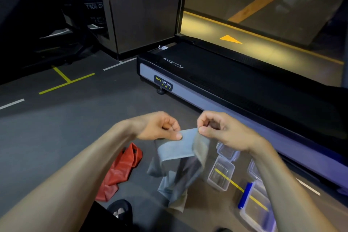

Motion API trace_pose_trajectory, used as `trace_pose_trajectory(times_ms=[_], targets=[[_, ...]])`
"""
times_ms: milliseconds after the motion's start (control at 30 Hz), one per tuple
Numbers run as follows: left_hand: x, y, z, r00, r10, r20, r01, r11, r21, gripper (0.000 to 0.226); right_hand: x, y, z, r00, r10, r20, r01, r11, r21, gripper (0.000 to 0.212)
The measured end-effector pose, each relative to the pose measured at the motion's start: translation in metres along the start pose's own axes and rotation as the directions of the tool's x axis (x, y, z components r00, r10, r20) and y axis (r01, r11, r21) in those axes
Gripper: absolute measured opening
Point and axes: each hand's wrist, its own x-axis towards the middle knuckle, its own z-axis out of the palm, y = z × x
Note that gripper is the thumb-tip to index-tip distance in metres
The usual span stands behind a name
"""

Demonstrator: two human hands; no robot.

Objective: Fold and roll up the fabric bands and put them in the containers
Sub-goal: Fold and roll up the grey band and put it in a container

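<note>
At the lower centre of the frame, the left hand [160,128] and right hand [222,130] each pinch the top edge of a grey fabric band [177,158], which hangs over the floor [56,128]. A red band [118,173] lies lower left; clear containers [222,173] sit lower right beside a treadmill [226,84].

Grey band [175,149] matt cloth; red band [120,171] glossy; containers [221,173] clear plastic.

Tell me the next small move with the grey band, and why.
Probably bring the two pinched corners together to fold it: the left hand and right hand hold the grey band by its top edge, and it hangs loose, unfolded.
</note>
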Motion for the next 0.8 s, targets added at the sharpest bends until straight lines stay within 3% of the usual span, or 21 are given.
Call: trace_pose_trajectory(times_ms=[133, 467, 667, 800], targets=[[-0.009, -0.012, -0.009, 0.998, -0.051, -0.025, 0.050, 0.998, -0.028, 0.030, -0.006, 0.012, -0.013, 0.991, 0.010, -0.135, -0.007, 1.000, 0.023, 0.013], [-0.007, -0.009, -0.008, 0.995, -0.057, -0.087, 0.048, 0.993, -0.104, 0.003, -0.011, 0.004, -0.013, 0.967, -0.025, -0.255, 0.028, 1.000, 0.007, 0.008], [-0.010, -0.014, -0.011, 0.991, -0.106, -0.086, 0.098, 0.991, -0.093, 0.010, -0.013, 0.009, -0.017, 0.924, -0.021, -0.381, 0.036, 0.999, 0.032, 0.009], [-0.014, -0.015, -0.012, 0.993, -0.062, -0.098, 0.041, 0.979, -0.200, 0.014, -0.016, 0.019, -0.022, 0.907, 0.006, -0.421, 0.020, 0.998, 0.057, 0.008]])
